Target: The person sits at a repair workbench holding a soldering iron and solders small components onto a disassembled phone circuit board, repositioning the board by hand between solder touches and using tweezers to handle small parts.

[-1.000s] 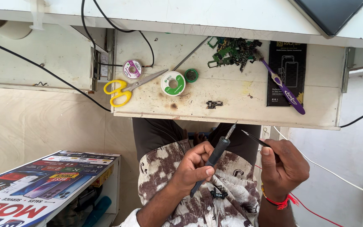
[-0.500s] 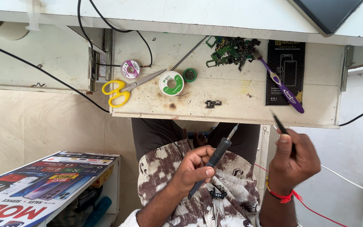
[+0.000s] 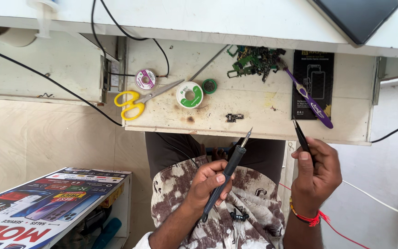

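Note:
My left hand (image 3: pixel 208 182) is wrapped around a black soldering iron (image 3: pixel 233 157), whose metal tip points up toward the front edge of the worn wooden work board (image 3: pixel 263 124). My right hand (image 3: pixel 318 175) pinches black tweezers (image 3: pixel 300 133), tips up, close to the board's front edge and below a purple toothbrush (image 3: pixel 309 99). A small dark electronic part (image 3: pixel 234 117) lies on the board just above the iron's tip. Both hands hover over my lap, off the board.
On the board lie yellow-handled scissors (image 3: pixel 137 100), a green-and-white reel (image 3: pixel 190 95), a pink spool (image 3: pixel 145 79), a heap of green circuit boards (image 3: pixel 254 60) and a black package (image 3: pixel 313 83). A dark phone (image 3: pixel 355 16) rests at the far right. A printed poster (image 3: pixel 47 203) sits at lower left.
My right hand has drawn away from the iron's tip, moving right and up with the tweezers. My left hand and the iron have barely shifted.

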`<act>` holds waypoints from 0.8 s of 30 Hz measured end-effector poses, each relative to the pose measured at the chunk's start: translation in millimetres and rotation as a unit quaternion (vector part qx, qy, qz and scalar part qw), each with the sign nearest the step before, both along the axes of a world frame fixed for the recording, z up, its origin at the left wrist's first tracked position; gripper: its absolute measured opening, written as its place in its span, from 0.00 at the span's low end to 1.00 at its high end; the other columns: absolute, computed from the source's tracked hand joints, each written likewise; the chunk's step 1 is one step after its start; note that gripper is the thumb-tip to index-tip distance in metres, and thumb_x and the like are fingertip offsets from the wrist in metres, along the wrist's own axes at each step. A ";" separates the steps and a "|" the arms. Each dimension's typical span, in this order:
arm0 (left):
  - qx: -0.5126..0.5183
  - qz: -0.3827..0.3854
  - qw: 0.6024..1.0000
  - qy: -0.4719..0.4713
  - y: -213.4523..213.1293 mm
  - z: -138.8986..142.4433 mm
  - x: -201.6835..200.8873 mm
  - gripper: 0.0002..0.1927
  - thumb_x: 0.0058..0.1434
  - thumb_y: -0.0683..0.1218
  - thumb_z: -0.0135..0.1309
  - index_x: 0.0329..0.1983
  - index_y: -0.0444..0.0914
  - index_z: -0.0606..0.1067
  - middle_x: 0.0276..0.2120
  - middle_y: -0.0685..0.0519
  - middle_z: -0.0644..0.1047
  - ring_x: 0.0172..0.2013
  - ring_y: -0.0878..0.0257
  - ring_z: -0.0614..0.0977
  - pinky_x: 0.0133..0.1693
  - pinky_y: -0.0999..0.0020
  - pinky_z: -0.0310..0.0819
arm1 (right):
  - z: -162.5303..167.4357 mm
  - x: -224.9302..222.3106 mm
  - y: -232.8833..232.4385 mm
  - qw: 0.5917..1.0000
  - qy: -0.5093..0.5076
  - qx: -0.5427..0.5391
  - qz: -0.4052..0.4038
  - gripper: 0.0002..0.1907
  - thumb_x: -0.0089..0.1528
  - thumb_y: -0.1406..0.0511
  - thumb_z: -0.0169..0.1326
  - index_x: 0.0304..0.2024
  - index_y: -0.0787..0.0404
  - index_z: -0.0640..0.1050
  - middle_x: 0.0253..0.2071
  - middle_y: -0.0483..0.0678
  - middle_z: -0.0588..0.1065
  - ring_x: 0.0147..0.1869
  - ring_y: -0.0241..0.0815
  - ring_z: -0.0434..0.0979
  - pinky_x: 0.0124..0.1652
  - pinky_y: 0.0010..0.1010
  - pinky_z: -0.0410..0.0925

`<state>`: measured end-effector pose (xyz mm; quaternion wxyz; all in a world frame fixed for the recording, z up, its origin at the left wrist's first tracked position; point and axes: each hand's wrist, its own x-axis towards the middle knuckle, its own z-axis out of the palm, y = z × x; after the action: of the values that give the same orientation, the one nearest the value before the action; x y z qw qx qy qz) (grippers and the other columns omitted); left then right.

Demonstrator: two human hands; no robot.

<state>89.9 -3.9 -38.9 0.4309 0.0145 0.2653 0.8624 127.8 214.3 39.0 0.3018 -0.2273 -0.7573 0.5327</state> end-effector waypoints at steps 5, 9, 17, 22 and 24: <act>-0.077 0.069 0.994 0.023 0.1 2.4 0.1 0.17 0.67 0.55 0.57 0.44 0.36 0.72 0.20 0.54 0.72 0.17 0.73 0.68 0.20 0.78 0.60 | 10.8 -22.3 -3.3 0.994 -0.050 0.091 0.035 0.09 0.71 0.70 0.57 0.51 0.69 0.76 0.42 0.51 0.81 0.46 0.35 0.83 0.47 0.25 0.73; -0.102 0.121 0.987 0.032 -5.5 5.6 -0.3 0.17 0.67 0.54 0.57 0.44 0.36 0.71 0.21 0.54 0.72 0.18 0.73 0.68 0.20 0.78 0.59 | 17.6 -62.1 4.1 0.964 -0.084 0.238 0.085 0.09 0.67 0.71 0.61 0.50 0.64 0.81 0.43 0.52 0.82 0.46 0.41 0.82 0.47 0.30 0.72; -0.090 0.163 0.982 0.036 -13.4 5.4 3.2 0.17 0.67 0.54 0.56 0.44 0.36 0.71 0.20 0.54 0.72 0.17 0.73 0.68 0.19 0.78 0.61 | 22.1 -108.9 17.4 0.902 -0.024 0.419 0.103 0.13 0.58 0.71 0.67 0.46 0.59 0.83 0.43 0.51 0.81 0.45 0.51 0.76 0.46 0.38 0.69; -0.096 0.160 0.981 0.055 -10.5 5.9 6.2 0.15 0.70 0.51 0.56 0.46 0.35 0.69 0.23 0.53 0.73 0.19 0.73 0.70 0.21 0.77 0.63 | 12.2 -81.2 1.0 0.951 -0.006 0.304 0.062 0.07 0.65 0.73 0.64 0.45 0.62 0.81 0.42 0.50 0.80 0.39 0.42 0.76 0.41 0.31 0.69; -0.121 0.184 0.971 0.095 -6.8 7.3 5.7 0.14 0.72 0.48 0.56 0.48 0.35 0.68 0.27 0.53 0.75 0.23 0.72 0.72 0.24 0.76 0.66 | 1.5 -58.7 -11.0 0.974 0.014 0.183 0.132 0.06 0.61 0.74 0.62 0.38 0.62 0.79 0.37 0.49 0.79 0.37 0.40 0.77 0.35 0.29 0.68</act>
<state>95.6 -10.7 -31.6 0.2357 -0.0048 0.4059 0.8830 69.0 203.3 40.6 0.2762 -0.0584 -0.8610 0.4232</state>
